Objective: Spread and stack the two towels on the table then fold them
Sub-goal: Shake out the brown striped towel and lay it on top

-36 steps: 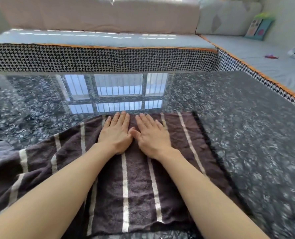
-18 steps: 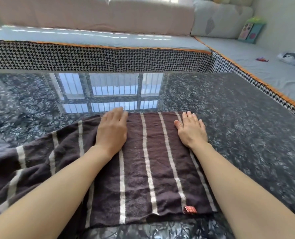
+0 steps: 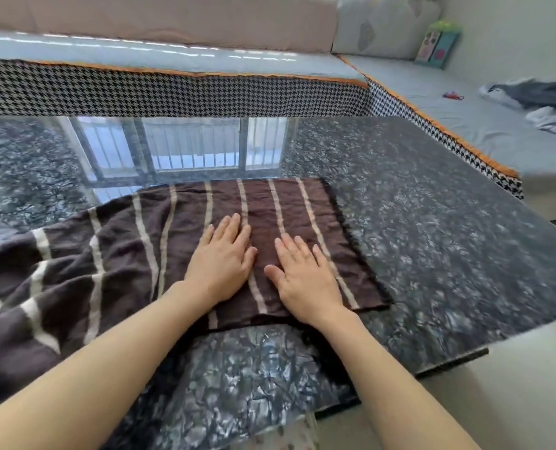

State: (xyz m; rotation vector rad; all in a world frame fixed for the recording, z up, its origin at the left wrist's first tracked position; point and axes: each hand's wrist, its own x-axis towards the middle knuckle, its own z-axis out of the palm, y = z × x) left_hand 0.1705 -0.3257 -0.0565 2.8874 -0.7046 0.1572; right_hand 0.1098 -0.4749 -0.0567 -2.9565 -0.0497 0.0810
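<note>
We have both palms flat on the brown striped towel [image 3: 185,241], fingers straight and pressed down, gripping nothing. Our left hand [image 3: 219,264] lies just beside our right hand [image 3: 302,277], thumbs close but apart, both near the towel's edge at 6 o'clock. The towel lies on the dark marbled table [image 3: 432,238]; its part at 3 o'clock is flat with a dark fringed edge, while the part toward 9 o'clock is rumpled in folds and runs out of view. Whether a second towel lies under it we cannot tell. The glossy table reflects a barred window at 12 o'clock. Beyond it runs a sofa [image 3: 172,79] with houndstooth edging, and at 2 o'clock some crumpled clothes [image 3: 542,99] lie on its grey seat.
</note>
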